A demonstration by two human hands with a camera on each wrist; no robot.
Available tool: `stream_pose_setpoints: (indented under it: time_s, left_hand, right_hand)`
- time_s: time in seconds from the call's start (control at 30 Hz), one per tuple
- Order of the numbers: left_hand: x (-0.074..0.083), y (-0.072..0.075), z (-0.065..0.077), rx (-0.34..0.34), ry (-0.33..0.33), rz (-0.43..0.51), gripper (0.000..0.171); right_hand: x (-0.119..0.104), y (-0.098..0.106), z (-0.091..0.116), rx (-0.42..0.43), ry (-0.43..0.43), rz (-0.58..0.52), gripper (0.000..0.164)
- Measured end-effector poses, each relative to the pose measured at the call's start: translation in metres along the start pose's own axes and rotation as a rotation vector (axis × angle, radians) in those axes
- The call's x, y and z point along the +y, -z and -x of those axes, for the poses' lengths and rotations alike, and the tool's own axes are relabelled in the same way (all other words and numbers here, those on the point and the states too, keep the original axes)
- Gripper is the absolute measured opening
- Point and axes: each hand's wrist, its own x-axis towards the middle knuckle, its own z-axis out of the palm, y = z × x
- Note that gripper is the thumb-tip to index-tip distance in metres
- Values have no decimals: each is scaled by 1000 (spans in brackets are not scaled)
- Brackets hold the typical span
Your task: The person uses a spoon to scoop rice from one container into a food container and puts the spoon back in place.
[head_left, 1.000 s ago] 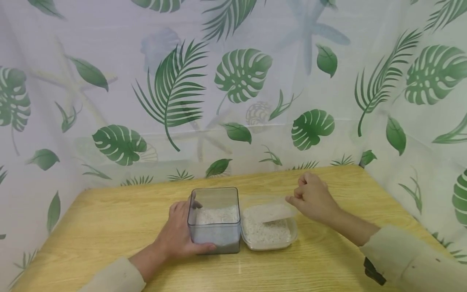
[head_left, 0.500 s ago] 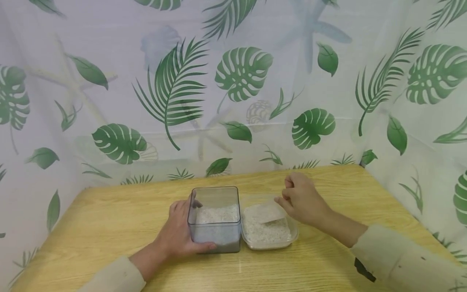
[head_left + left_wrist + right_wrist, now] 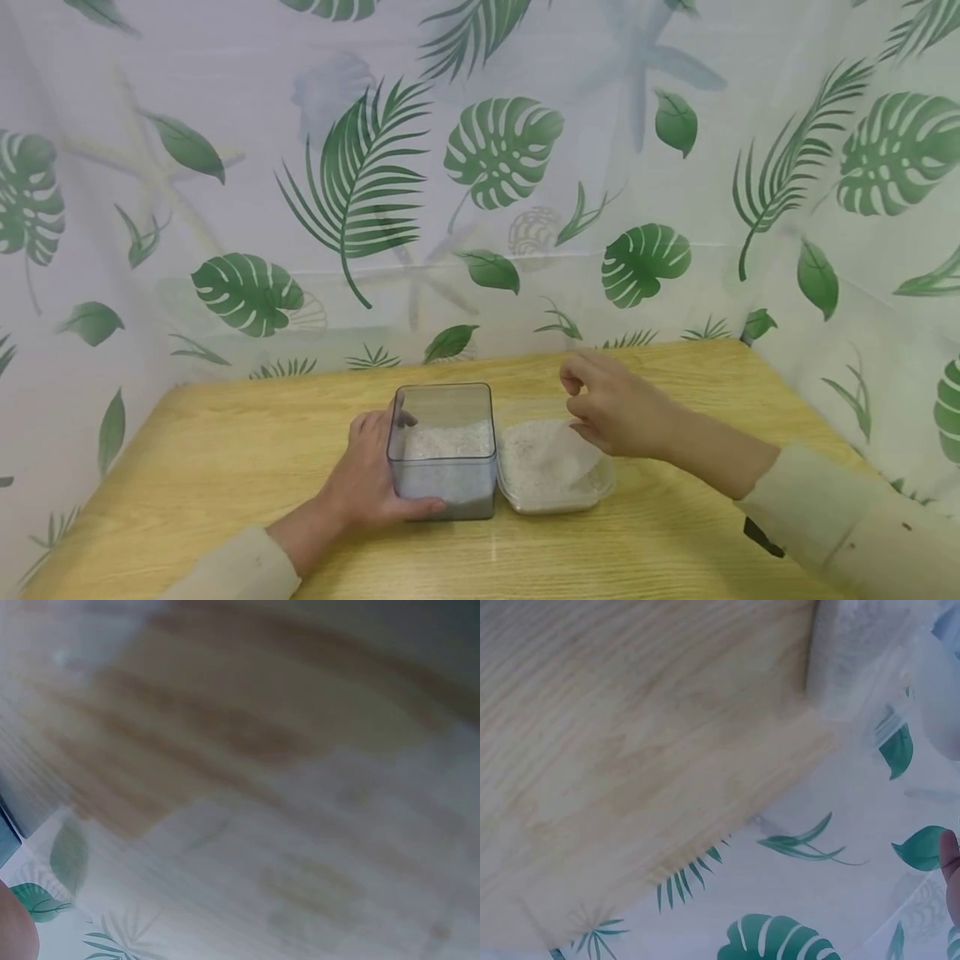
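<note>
My left hand (image 3: 367, 479) grips the left side of a square, grey see-through box (image 3: 438, 492), thumb along its front and fingertips at the back. White grains like rice (image 3: 448, 442) lie in the box. Touching it or nearly so on the right is a low clear plastic tub (image 3: 551, 505), also filled with grains (image 3: 525, 454). Over the tub, my right hand (image 3: 618, 410) pinches a thin translucent plastic piece (image 3: 573, 457); its lower edge is down at the grains. Whether it is a scoop or a scraper, I cannot tell. The right wrist view catches the tub (image 3: 855, 656) and a fingertip (image 3: 951, 874).
Both containers stand on a wooden table (image 3: 262, 450). Behind it and along the sides hangs a white cloth (image 3: 525, 250) printed with green leaves. In the left wrist view the table is blurred, with a bit of the box (image 3: 7, 838) at the left edge.
The right hand has moved left over the tub and tilted the plastic piece down toward the grains. My left hand and the box have stayed in place.
</note>
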Motion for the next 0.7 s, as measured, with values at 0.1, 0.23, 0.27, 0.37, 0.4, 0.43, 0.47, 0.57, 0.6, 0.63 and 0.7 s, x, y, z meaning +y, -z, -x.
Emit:
stream_pose_setpoints:
  time_s: [0.1, 0.23, 0.27, 0.37, 0.4, 0.43, 0.47, 0.57, 0.6, 0.63, 0.7]
  left_hand:
    - [0, 1, 0, -10, 10, 1, 136]
    - [1, 1, 1, -12, 10, 8, 135]
    - [1, 1, 1, -11, 9, 11, 136]
    - [1, 2, 1, -10, 11, 15, 135]
    - [1, 2, 1, -10, 12, 16, 136]
    - [1, 2, 1, -11, 15, 18, 136]
    - [1, 1, 1, -10, 14, 20, 135]
    - [2, 0, 0, -9, 15, 22, 133]
    - [2, 0, 0, -8, 14, 24, 133]
    - [2, 0, 0, -5, 13, 23, 132]
    - [2, 1, 0, -6, 13, 13, 131]
  right_hand:
    - [2, 5, -5, -33, 20, 45, 49]
    - [4, 5, -11, -55, 26, 131, 43]
    - [4, 4, -12, -53, 30, 161, 42]
    - [1, -1, -18, -37, 47, 237, 39]
    - [0, -3, -19, -33, 57, 257, 39]
    - [-2, -5, -21, -28, 69, 270, 38]
    - [-4, -5, -22, -28, 78, 281, 37]
    - [-6, -4, -27, -23, 97, 278, 38]
    - [-5, -1, -28, -17, 101, 280, 39]
    - [-4, 2, -30, -11, 101, 289, 39]
    - [1, 9, -35, 9, 92, 299, 38]
